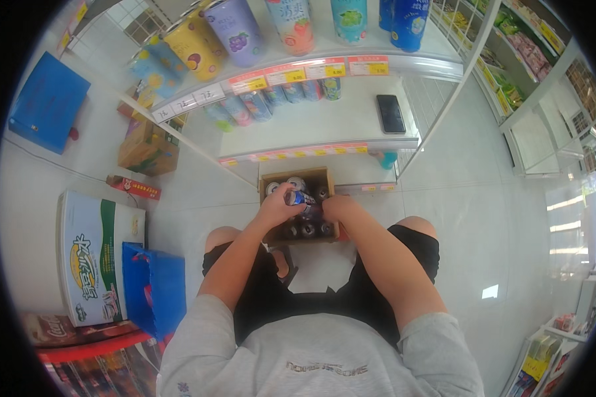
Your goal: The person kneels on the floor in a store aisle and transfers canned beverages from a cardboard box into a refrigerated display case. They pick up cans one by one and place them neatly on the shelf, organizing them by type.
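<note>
A cardboard box (pixel 298 174) stands on the floor before me with several drink cans inside. My left hand (pixel 278 204) is over its left side, fingers closed around a blue drink can (pixel 300 197) that lies tilted. My right hand (pixel 335 208) rests at the box's right wall, its fingers bent down and partly hidden inside, so whether it holds anything does not show. Dark-topped cans (pixel 308 230) stand in the near part of the box, and silver-topped cans (pixel 295 183) are at the far side.
Beyond the box rises a white shelf rack (pixel 298 124) with rows of cans and a black smartphone (pixel 391 114) on its middle shelf. At left are a blue bin (pixel 164 283), a large printed carton (pixel 92 258) and a brown carton (pixel 149 149). Snack shelves (pixel 516 49) stand at right.
</note>
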Tool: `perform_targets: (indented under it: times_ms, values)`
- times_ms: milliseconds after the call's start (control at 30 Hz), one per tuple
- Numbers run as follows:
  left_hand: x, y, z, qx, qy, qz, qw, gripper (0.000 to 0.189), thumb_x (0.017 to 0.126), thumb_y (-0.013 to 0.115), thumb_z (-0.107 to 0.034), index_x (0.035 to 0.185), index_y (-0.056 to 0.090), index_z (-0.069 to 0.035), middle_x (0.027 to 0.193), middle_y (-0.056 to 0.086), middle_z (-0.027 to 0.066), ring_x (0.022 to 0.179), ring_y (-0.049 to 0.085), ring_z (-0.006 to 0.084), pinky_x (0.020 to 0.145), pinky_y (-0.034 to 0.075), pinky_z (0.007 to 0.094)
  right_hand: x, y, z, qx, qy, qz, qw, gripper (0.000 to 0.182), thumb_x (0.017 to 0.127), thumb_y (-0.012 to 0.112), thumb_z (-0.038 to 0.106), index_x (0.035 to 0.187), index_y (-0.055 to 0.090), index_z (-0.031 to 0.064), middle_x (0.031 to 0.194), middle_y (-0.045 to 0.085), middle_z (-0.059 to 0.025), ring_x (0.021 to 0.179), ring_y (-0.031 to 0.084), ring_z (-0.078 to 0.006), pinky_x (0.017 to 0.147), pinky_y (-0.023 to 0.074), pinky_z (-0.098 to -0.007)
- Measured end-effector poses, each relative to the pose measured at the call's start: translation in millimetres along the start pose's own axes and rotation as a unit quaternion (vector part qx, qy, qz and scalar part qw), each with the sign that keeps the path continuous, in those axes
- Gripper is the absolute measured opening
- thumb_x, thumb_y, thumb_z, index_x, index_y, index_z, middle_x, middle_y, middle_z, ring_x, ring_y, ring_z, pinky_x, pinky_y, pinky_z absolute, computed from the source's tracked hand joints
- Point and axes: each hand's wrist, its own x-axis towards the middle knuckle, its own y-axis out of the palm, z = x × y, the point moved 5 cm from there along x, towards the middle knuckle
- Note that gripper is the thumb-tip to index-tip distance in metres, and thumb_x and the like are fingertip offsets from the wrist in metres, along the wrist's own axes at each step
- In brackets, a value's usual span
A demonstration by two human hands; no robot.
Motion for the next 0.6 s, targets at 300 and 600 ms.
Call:
perform_targets:
  times_ms: [300, 600]
  values:
    - [15.5, -70.3, -35.6, -0.113, 0.113, -0.228, 0.96, 0.068, 0.094, 0.086, -0.015, 0.15, 0.048, -0.002, 0.126, 0.066, 0.0134, 0.111, 0.067, 0.0184, 0.095, 0.058, 0.0359, 2.4, -1.6, 2.9, -0.007, -0.008, 0.008, 1.0, 0.039, 0.093, 0.067, 0.022, 0.127, 0.082, 0.0107, 0.132, 0.079, -0.0159, 0.122, 0.076, -0.0347, 0.1, 0.0615, -0.0478]
    - [106.7, -131.2, -103.8, 0.017, 0.148, -0.297, 0.943, 0.069, 0.09, 0.088, -0.028, 0.144, 0.053, -0.002, 0.123, 0.076, 0.0199, 0.109, 0.076, 0.0324, 0.095, 0.059, 0.0431, 6.0, -1.9, 10.4, -0.005, -0.019, 0.007, 1.0, 0.042, 0.095, 0.068, 0.033, 0.128, 0.081, 0.0101, 0.132, 0.079, -0.0156, 0.123, 0.076, -0.0348, 0.102, 0.0608, -0.0487]
